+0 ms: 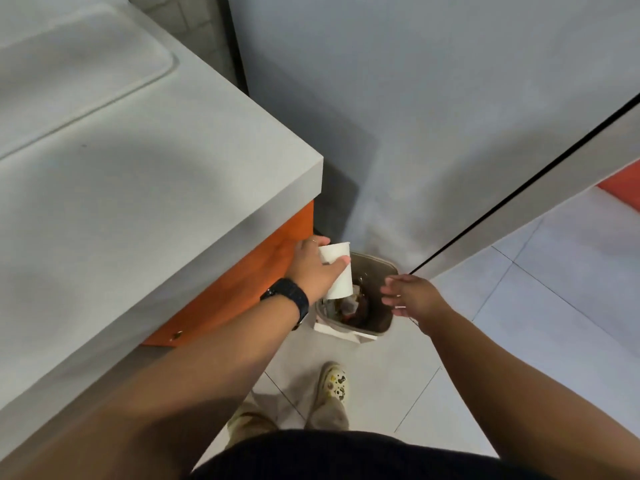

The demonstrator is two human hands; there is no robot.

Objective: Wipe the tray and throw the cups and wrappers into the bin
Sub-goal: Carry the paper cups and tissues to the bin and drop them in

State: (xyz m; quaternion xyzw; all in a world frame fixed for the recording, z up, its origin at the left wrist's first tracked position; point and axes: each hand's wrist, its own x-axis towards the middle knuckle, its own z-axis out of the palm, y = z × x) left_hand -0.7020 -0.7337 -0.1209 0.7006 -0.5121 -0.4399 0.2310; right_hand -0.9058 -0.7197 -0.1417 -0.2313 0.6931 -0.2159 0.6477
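Note:
My left hand (313,268) grips a white paper cup (341,277), held tilted just above the left side of the bin (384,268). The bin is a small grey container on the floor by the counter's corner, with dark rubbish and paper scraps inside. To the right of the bin's rim hovers my right hand (414,296), fingers spread and holding nothing. A black watch sits on my left wrist. No tray is in view.
A grey counter (138,188) with an orange side panel (249,289) fills the left. Behind the bin stands a grey wall (433,116), with a dark gap running along it at right. My feet (332,382) stand on the pale tiled floor.

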